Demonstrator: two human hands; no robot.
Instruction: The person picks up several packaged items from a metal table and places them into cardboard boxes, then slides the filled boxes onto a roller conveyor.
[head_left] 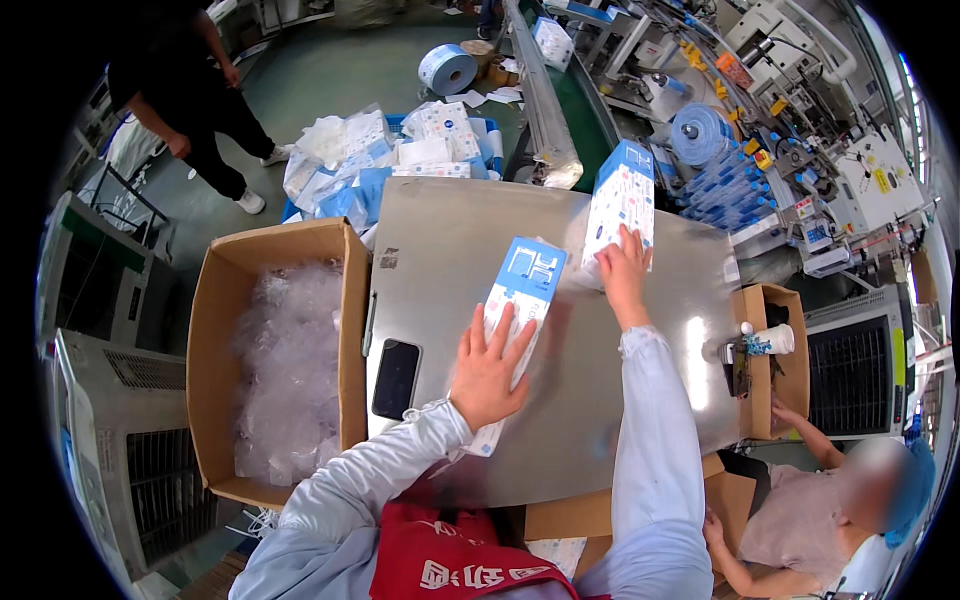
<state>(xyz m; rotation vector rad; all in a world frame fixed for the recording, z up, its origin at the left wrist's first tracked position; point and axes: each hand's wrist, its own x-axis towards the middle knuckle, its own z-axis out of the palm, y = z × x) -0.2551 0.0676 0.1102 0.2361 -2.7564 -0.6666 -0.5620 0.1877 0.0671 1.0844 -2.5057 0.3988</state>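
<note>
My left hand [490,372] lies with fingers spread on a long white soft pack [524,284] with a blue end and small printed dots, which rests slantwise on the metal table [450,215]. Farther off to the right, my right hand [625,272] touches the near part of a second pack [628,185] of the same kind, fingers apart on its printed face. That pack is at the table's far edge, beside the conveyor. A black phone [397,380] lies left of my left hand.
An open carton [355,340] of clear plastic bags stands left of the table. Beyond the table is a blue crate [493,140] heaped with packs. A small carton [795,380] holding a white cup [772,341] stands at the right. A co-worker sits lower right; another person stands far left.
</note>
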